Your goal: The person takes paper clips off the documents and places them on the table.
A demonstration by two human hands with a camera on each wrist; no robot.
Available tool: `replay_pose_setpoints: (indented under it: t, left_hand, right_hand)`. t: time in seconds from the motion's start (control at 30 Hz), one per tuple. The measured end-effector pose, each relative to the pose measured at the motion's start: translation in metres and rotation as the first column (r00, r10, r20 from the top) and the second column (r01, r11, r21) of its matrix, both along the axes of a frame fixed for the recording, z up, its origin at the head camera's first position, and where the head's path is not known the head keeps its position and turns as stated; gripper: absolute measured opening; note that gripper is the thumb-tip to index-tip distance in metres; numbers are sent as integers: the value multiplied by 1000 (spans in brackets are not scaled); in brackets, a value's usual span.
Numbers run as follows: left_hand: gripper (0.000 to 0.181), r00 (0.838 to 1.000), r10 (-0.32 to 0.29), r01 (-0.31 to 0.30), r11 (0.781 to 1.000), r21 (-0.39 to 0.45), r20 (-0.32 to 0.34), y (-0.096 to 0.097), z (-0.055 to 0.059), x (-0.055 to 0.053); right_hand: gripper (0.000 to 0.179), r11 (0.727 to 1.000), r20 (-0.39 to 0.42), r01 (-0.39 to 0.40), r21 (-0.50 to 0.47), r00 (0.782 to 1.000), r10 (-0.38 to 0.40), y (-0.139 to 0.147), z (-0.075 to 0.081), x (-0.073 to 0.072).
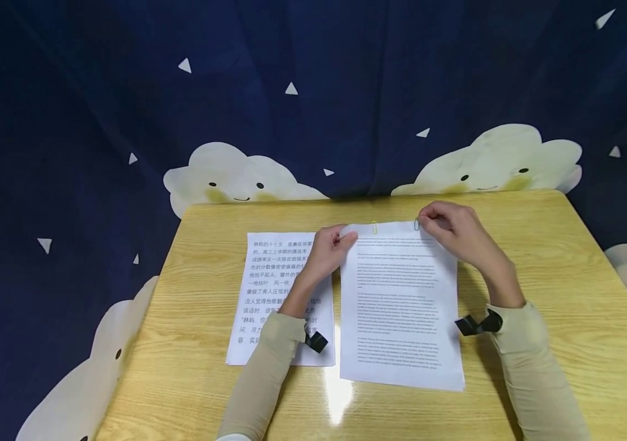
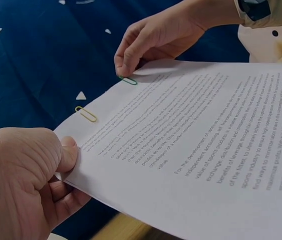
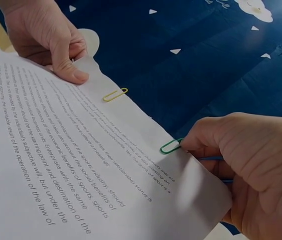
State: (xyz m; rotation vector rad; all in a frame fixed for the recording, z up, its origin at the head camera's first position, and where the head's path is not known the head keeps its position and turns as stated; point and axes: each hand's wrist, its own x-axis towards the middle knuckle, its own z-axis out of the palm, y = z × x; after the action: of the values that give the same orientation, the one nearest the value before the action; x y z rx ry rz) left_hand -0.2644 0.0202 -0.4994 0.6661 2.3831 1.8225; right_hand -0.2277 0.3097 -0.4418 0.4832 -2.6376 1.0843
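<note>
My left hand (image 1: 326,252) grips the top left corner of a stack of printed paper (image 1: 401,306), thumb on the front and fingers behind. A yellow paper clip (image 2: 86,114) sits on the stack's top edge, near that thumb. Farther right along the same edge is a green paper clip (image 3: 169,146). My right hand (image 1: 459,231) pinches the green clip's outer end between thumb and forefinger. Something thin and blue (image 3: 216,158) shows among the right hand's curled fingers, mostly hidden. The stack's top edge is lifted toward me in both wrist views.
A second stack of paper (image 1: 275,294) with larger Chinese print lies to the left on the wooden table (image 1: 556,294), partly under the left forearm. A dark blue curtain (image 1: 346,92) with clouds and triangles hangs behind the table's far edge.
</note>
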Motion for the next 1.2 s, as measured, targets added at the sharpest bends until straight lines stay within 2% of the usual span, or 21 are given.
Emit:
replay_pose_setpoints:
  t: [0.33, 0.57, 1.2]
  left_hand:
    - [34, 1000, -7, 7, 1000, -7, 9, -1, 0, -1]
    - [30, 1000, -6, 6, 1000, -5, -7, -1, 1, -3]
    - [29, 1000, 3, -2, 1000, -11, 21, -1, 0, -1]
  right_hand:
    - [9, 1000, 7, 0, -8, 1000, 0, -1, 2, 1]
    - [9, 1000, -25, -5, -18, 1000, 5, -1, 3, -1]
    - [8, 999, -16, -1, -44, 1000, 0, -3, 2, 1]
